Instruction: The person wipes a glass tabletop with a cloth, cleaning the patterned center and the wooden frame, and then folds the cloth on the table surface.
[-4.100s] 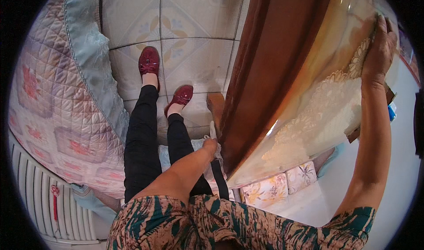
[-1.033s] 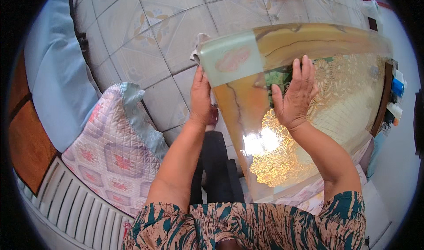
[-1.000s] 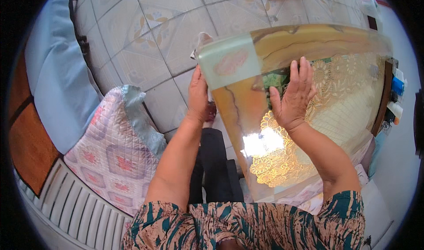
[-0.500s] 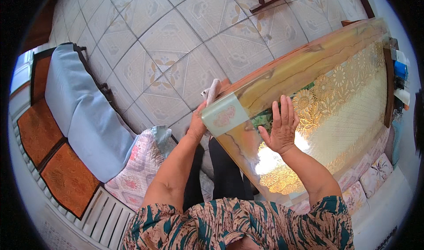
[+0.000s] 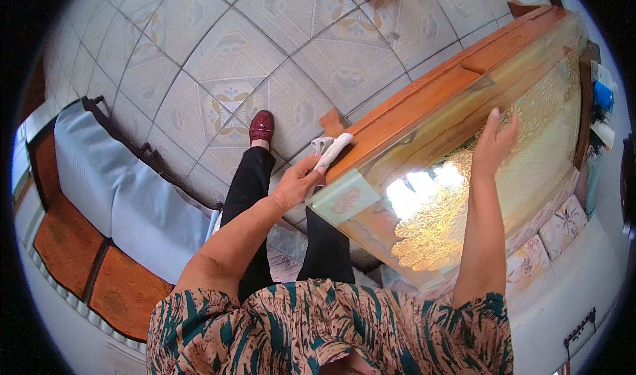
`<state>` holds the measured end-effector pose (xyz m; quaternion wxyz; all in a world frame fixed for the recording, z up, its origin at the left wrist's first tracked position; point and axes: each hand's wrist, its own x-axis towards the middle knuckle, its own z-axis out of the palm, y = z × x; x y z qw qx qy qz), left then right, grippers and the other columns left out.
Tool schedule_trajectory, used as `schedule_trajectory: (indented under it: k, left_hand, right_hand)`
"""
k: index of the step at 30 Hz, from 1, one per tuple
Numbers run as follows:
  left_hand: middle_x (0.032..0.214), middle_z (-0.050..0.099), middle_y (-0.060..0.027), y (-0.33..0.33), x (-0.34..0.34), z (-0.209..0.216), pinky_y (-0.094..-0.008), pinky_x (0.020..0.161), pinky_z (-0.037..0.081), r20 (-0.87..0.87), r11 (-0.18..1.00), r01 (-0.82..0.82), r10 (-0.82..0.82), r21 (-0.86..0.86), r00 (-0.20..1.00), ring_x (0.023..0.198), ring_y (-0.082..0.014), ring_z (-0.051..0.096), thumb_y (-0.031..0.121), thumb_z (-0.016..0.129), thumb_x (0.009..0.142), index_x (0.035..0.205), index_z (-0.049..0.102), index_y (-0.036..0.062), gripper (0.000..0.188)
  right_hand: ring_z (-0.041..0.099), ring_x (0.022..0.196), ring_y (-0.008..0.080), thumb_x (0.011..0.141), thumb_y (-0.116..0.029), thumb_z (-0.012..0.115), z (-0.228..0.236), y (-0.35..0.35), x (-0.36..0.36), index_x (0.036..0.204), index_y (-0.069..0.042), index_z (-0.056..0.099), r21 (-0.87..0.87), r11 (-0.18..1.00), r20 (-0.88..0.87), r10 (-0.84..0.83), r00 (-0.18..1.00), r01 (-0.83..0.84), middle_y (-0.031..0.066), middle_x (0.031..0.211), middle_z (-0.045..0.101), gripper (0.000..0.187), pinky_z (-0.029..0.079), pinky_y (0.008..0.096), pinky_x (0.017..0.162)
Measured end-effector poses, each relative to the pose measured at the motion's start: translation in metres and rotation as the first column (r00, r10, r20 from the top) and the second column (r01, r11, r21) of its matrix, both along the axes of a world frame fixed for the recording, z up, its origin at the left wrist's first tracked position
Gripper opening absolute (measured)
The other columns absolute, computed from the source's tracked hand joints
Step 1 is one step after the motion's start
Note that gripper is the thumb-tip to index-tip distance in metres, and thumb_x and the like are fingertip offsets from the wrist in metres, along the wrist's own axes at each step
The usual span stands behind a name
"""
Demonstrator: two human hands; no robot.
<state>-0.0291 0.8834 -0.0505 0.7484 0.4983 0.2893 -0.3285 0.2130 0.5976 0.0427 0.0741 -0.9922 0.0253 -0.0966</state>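
**Cloth at the corner of a glass-topped table**

The room was floored in pale patterned tiles (image 5: 199, 77), with a grey-cushioned bench (image 5: 119, 189) along the person's left and a wooden table (image 5: 424, 90) running away to the right.

Nearest the camera, the person's patterned top filled the lower edge, and dark trousers led down to a red shoe (image 5: 262, 124) on the tiles.

The left hand (image 5: 297, 181) was closed around a white cloth (image 5: 331, 151), gripping it where it lay bunched against the table's near wooden edge, just beside the corner of the glass top (image 5: 344, 199). The cloth looked soft, light and limp, so it would fold to whatever shape the hand gave it; a bunched handful, as here, seemed the sensible hold.

Farther out, the right hand (image 5: 493, 143) lay flat and open on the glass, fingers spread, gripping nothing. Under the glass a gold lace-patterned cover (image 5: 450, 222) showed through, with bright window glare on the surface. The glass looked stiff, heavy, slick and breakable, with a frosted rounded corner; it would be best taken by its edges with both hands, never by the corner alone.

Beyond the table's far edge, small items (image 5: 601, 103) sat on a shelf, too blurred to tell.
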Motion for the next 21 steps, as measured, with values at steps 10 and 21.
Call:
schedule_trajectory:
  k: [10, 21]
  left_hand:
    - [0.150, 0.032, -0.0224, 0.003, 0.061, 0.041, -0.0386, 0.116, 0.015, 0.313, 0.959, 0.249, -0.197, -0.138, 0.929, 0.144, -0.0319, 0.022, 0.020, 0.051, 0.097, 0.138, 0.047, 0.0039, 0.045]
    - [0.110, 0.059, -0.0222, -0.046, 0.067, -0.107, -0.0415, 0.090, 0.043, 0.021, 0.929, 0.272, -0.286, 0.250, 0.958, 0.101, -0.0410, 0.055, 0.029, 0.049, 0.095, 0.121, 0.058, 0.0068, 0.036]
  right_hand:
    - [0.028, 0.137, 0.0342, 0.100, -0.043, 0.037, -0.024, 0.009, 0.007, 0.143, -0.002, 0.034, -0.113, 0.974, 0.009, -0.198, 0.980, 0.198, 0.0183, 0.149, 0.033, 0.060, 0.018, 0.0524, 0.110]
    - [0.028, 0.137, 0.0357, 0.099, -0.040, 0.039, -0.026, 0.008, 0.007, 0.142, -0.003, 0.032, -0.095, 0.982, -0.010, -0.167, 0.986, 0.165, 0.0195, 0.149, 0.031, 0.058, 0.019, 0.0514, 0.107]
